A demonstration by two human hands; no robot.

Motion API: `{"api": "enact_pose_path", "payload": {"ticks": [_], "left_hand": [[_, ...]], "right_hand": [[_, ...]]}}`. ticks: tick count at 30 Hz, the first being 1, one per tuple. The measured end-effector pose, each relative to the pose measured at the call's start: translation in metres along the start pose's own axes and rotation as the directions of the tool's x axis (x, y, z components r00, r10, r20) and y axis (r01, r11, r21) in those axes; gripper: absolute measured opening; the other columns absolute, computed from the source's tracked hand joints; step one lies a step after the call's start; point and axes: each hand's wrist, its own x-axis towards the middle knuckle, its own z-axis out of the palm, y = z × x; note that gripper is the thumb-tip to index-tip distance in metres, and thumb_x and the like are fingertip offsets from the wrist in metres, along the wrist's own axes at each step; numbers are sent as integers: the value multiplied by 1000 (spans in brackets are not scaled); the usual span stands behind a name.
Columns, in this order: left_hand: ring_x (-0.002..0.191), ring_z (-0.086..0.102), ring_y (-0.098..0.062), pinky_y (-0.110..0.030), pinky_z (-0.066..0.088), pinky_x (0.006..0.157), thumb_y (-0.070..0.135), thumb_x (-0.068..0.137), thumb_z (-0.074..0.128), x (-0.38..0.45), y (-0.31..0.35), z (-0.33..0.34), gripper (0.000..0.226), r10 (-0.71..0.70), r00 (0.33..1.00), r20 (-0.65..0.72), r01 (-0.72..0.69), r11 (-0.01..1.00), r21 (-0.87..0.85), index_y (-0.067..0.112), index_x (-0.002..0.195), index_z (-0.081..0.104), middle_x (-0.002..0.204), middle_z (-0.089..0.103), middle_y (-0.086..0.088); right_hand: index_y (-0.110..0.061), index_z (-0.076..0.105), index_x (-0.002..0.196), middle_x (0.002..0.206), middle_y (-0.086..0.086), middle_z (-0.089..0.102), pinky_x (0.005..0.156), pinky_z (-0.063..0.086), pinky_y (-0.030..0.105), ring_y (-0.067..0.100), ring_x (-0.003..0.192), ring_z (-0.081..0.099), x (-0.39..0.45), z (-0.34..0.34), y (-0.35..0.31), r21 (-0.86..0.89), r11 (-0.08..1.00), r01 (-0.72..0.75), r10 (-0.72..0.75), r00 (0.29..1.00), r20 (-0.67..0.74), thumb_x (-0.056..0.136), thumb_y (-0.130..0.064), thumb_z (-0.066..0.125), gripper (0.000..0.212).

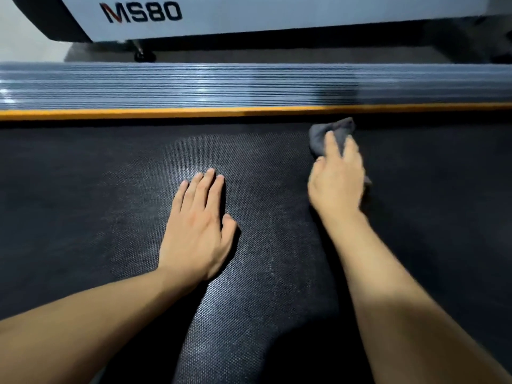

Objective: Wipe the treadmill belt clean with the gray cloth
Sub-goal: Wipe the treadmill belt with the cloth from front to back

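Note:
The dark textured treadmill belt fills most of the view. My right hand presses down on the crumpled gray cloth on the belt, close to its far edge at the right of centre. Part of the cloth sticks out beyond my fingertips and a little shows at the hand's right side. My left hand lies flat on the belt near the middle, palm down, fingers together and holding nothing.
An orange strip runs along the belt's far edge, with a ribbed grey side rail behind it. Beyond stands another white machine housing marked MS80 on a small black foot.

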Motion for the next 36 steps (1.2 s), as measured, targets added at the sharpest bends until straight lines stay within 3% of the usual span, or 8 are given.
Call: {"api": "enact_pose_path", "payload": {"ticks": [4,7,12,16,22,25,32,36], "left_hand": [[154,23,-29,-45,14,128,35,91,29,2,-3,1,72,4,1000,6,-4,1000,1,2,154,33,164,30,-15],[153,24,-31,-44,12,128,34,88,28,1,-6,0,74,13,1000,16,-13,1000,14,-1,154,32,164,30,-18],[154,22,-31,-46,14,128,34,90,27,0,-3,-2,74,-9,1000,3,9,1000,12,1,155,31,165,28,-15],[154,22,-31,-45,13,128,33,88,26,0,0,-1,75,-17,1000,-1,17,1000,2,1,155,31,165,27,-16],[153,23,-31,-43,12,128,36,87,21,1,-3,-3,77,-11,1000,12,11,1000,-11,1,155,32,165,28,-16],[153,23,-32,-43,12,128,37,86,19,2,-2,-4,79,-7,1000,15,8,1000,-10,1,155,33,165,28,-17],[153,24,-33,-44,13,127,36,88,22,2,-1,-2,76,-31,999,18,31,1000,-4,2,155,32,165,29,-16],[154,22,-33,-44,12,127,38,88,21,2,1,-5,77,-42,998,48,43,999,-22,2,156,31,165,27,-16]], "right_hand": [[-8,57,135,141,30,49,104,44,45,42,123,54,-63,18,-75,119,935,335,-343,938,54,78,-15,59,58],[-16,53,140,148,23,46,109,42,45,37,131,50,-77,10,-82,172,895,412,-434,893,122,83,-14,64,58],[-12,48,144,148,29,41,109,40,47,44,128,48,-41,-22,34,-32,990,135,-135,991,24,89,-22,42,56],[-15,39,150,155,26,30,114,29,45,41,138,36,-52,-30,43,-35,995,-91,92,995,34,94,-19,52,57],[-12,54,140,144,25,49,104,46,44,37,126,54,-142,-13,-67,109,951,289,-298,951,84,80,-15,71,63],[-15,54,140,144,23,49,105,46,45,37,124,55,-134,-20,-46,115,917,382,-393,914,95,80,-15,70,62],[-20,34,152,159,20,25,112,32,47,38,142,32,-101,-60,84,-48,992,-119,120,993,10,99,-19,46,55],[-8,46,144,147,32,39,110,38,45,46,130,45,-129,-43,27,-26,1000,-15,15,1000,1,87,-13,53,58]]}}
